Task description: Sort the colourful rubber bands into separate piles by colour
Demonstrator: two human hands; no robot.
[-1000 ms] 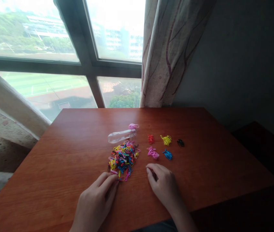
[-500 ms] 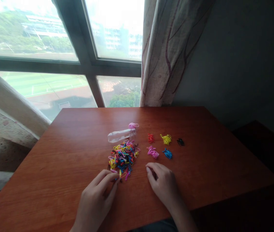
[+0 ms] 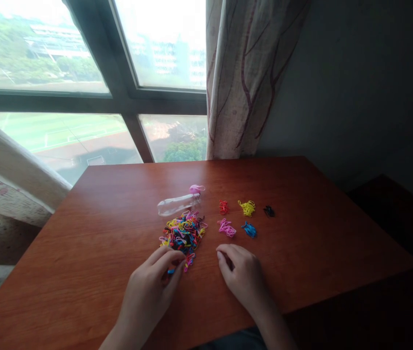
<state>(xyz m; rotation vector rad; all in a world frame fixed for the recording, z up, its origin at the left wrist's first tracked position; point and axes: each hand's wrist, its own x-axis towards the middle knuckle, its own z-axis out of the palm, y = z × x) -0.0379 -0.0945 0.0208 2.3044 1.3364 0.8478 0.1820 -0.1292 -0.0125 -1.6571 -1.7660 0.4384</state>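
Note:
A mixed heap of small coloured rubber bands [image 3: 184,232] lies on the brown table. At its near edge, my left hand [image 3: 151,282] has thumb and forefinger pinched together among the bands; what sits between the tips is hidden. A blue band shows in the gap under its fingers. My right hand [image 3: 241,272] rests on the table right of the heap, its fingertips closed with nothing visible in them. Beyond it lie sorted little piles: red bands [image 3: 223,207], pink bands [image 3: 227,228], yellow bands [image 3: 247,208], blue bands [image 3: 249,229] and black bands [image 3: 269,211].
Behind the heap, a clear plastic bottle-shaped container [image 3: 177,205] lies on its side, with a pink looped cap [image 3: 196,189] beside its mouth. The wooden table [image 3: 111,233] reaches to the window, and a curtain [image 3: 245,97] hangs at its far side.
The view has shifted slightly, moving the scene left. My left hand's fingertips have moved a little right and up along the heap's near edge. My right hand stays in place.

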